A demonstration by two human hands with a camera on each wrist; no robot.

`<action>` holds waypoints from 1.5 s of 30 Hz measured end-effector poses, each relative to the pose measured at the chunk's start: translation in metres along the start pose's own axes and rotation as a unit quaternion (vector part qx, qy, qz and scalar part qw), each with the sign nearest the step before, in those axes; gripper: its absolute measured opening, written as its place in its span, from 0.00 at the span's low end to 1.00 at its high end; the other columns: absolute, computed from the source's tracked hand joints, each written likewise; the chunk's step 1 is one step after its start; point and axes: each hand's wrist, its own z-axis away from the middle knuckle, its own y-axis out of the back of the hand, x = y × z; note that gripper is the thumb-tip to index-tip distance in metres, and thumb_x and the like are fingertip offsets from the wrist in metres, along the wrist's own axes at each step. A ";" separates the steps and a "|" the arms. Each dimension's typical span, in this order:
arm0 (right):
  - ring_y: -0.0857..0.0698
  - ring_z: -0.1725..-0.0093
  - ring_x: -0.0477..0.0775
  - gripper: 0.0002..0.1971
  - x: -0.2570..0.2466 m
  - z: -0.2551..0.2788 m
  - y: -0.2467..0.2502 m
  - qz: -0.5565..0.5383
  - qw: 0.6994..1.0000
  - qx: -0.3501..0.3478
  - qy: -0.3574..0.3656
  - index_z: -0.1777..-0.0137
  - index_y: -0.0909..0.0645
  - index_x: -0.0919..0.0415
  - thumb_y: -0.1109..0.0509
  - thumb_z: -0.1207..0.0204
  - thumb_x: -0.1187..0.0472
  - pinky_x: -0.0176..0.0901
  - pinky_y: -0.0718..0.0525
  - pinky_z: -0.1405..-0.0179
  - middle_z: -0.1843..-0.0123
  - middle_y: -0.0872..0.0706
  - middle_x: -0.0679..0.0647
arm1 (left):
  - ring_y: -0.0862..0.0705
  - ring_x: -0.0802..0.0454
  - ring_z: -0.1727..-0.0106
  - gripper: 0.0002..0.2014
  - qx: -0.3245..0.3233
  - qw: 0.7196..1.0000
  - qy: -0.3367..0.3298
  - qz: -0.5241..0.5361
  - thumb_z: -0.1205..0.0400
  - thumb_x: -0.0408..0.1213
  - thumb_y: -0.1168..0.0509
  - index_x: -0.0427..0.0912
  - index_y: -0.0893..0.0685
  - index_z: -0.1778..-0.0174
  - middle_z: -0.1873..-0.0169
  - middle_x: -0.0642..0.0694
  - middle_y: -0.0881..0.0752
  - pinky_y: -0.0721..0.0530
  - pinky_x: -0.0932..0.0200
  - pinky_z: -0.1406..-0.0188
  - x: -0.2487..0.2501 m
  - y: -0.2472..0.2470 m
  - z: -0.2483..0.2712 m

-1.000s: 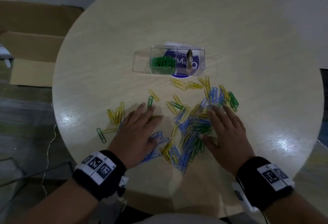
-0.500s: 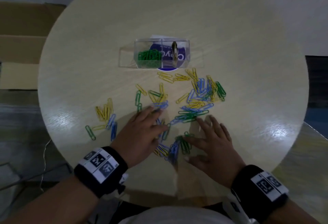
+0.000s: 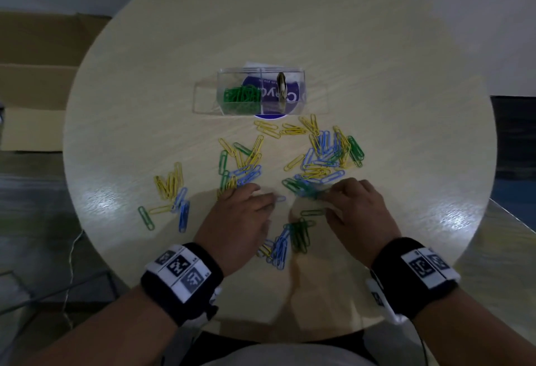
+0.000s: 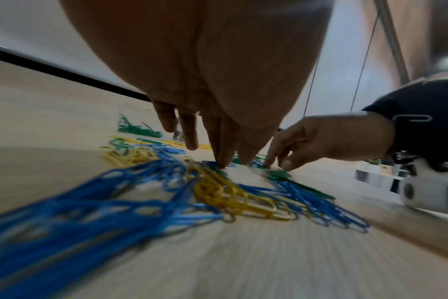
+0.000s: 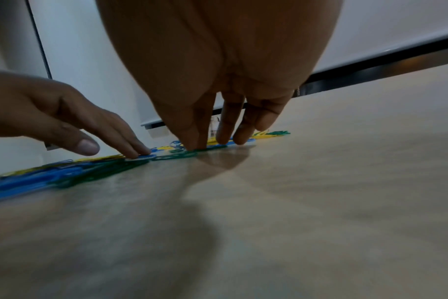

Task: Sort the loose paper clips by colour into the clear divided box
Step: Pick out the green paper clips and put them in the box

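Observation:
The clear divided box [image 3: 261, 71] stands at the table's middle with green clips [image 3: 240, 98] in its left compartment. Loose yellow, blue and green paper clips [image 3: 324, 154] lie scattered in front of it. My left hand [image 3: 262, 200] lies low over the table, fingers straight, one fingertip pressing a blue clip [image 3: 280, 199]. My right hand [image 3: 330, 193] touches down with bent fingers on a bunch of green clips [image 3: 301, 187]; in the right wrist view these fingertips [image 5: 224, 139] rest on the green clips [image 5: 182, 154] without lifting any. A mixed blue and green heap [image 3: 290, 241] lies between my wrists.
A small upright object [image 3: 281, 87] stands in the box's right part, over a blue label [image 3: 272, 96]. Yellow clips [image 3: 169, 181], blue ones [image 3: 183, 215] and one green clip [image 3: 146, 217] lie apart at the left. A cardboard box [image 3: 34, 84] sits beyond the round table's [image 3: 406, 104] left edge.
Both hands drew back from lying flat on the pile and spread it. The right hand then moved forward onto the green clips; the left fingertip now pins a blue clip.

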 end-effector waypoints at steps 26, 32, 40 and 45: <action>0.21 0.50 0.62 0.19 -0.015 -0.010 0.004 -0.004 1.000 0.012 0.013 0.37 0.18 0.47 0.37 0.28 0.58 0.53 0.20 0.51 0.47 0.16 0.52 | 0.23 0.45 0.46 0.09 -0.004 0.997 0.071 -0.044 0.22 0.45 0.38 0.50 0.14 0.54 0.55 0.56 0.14 0.28 0.49 0.52 -0.015 0.004 -0.021; 0.21 0.45 0.60 0.19 -0.018 -0.019 -0.002 0.022 0.999 -0.027 0.007 0.41 0.17 0.47 0.42 0.29 0.54 0.52 0.19 0.47 0.41 0.16 0.46 | 0.21 0.43 0.44 0.15 0.020 1.000 -0.012 -0.013 0.23 0.37 0.28 0.50 0.15 0.40 0.48 0.54 0.14 0.23 0.48 0.53 -0.018 0.002 -0.025; 0.16 0.53 0.61 0.11 0.005 -0.005 0.013 -0.109 0.989 0.091 -0.040 0.53 0.13 0.54 0.31 0.34 0.64 0.48 0.22 0.49 0.54 0.11 0.53 | 0.20 0.40 0.53 0.06 -0.038 0.998 -0.019 0.041 0.25 0.34 0.28 0.47 0.15 0.55 0.60 0.47 0.16 0.19 0.46 0.56 -0.030 -0.003 -0.037; 0.18 0.54 0.62 0.13 -0.002 0.008 0.012 -0.062 0.998 -0.006 0.025 0.48 0.14 0.52 0.28 0.34 0.56 0.50 0.19 0.52 0.53 0.13 0.52 | 0.21 0.41 0.56 0.09 -0.015 0.993 -0.096 0.068 0.24 0.35 0.28 0.44 0.13 0.48 0.61 0.46 0.15 0.20 0.49 0.58 -0.027 -0.004 -0.060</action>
